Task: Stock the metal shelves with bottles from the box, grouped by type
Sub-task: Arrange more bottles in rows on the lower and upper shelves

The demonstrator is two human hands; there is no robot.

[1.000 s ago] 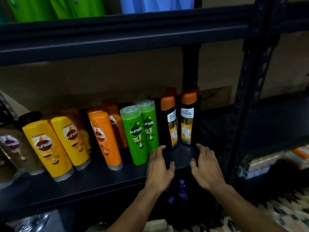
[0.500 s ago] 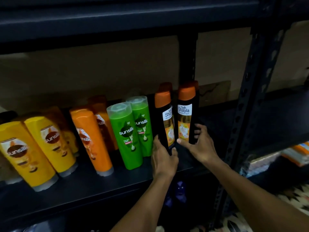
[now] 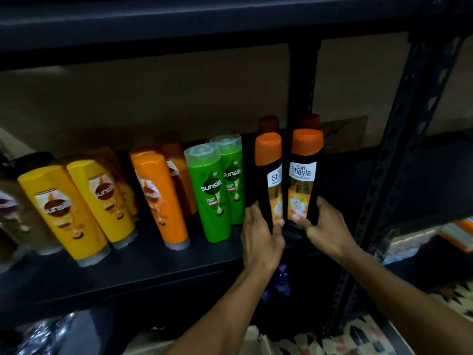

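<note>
Two black Shayla bottles with orange caps stand at the right end of the dark metal shelf (image 3: 143, 267). My left hand (image 3: 259, 237) grips the base of the left black bottle (image 3: 268, 180). My right hand (image 3: 325, 224) grips the base of the right black bottle (image 3: 304, 175). Two more of the same type stand behind them, mostly hidden. To their left stand two green Sunsilk bottles (image 3: 212, 193), then orange bottles (image 3: 161, 201), then yellow bottles (image 3: 64, 211). The box is out of view.
A perforated black upright (image 3: 399, 139) rises just right of my right hand. Another shelf board spans above. A neighbouring shelf at right holds packaged goods (image 3: 419, 242). A purple item (image 3: 280, 280) sits on the level below. Patterned floor shows at bottom right.
Both hands rose from the shelf's front edge and closed round the bases of the two front black bottles. The view shifted slightly closer.
</note>
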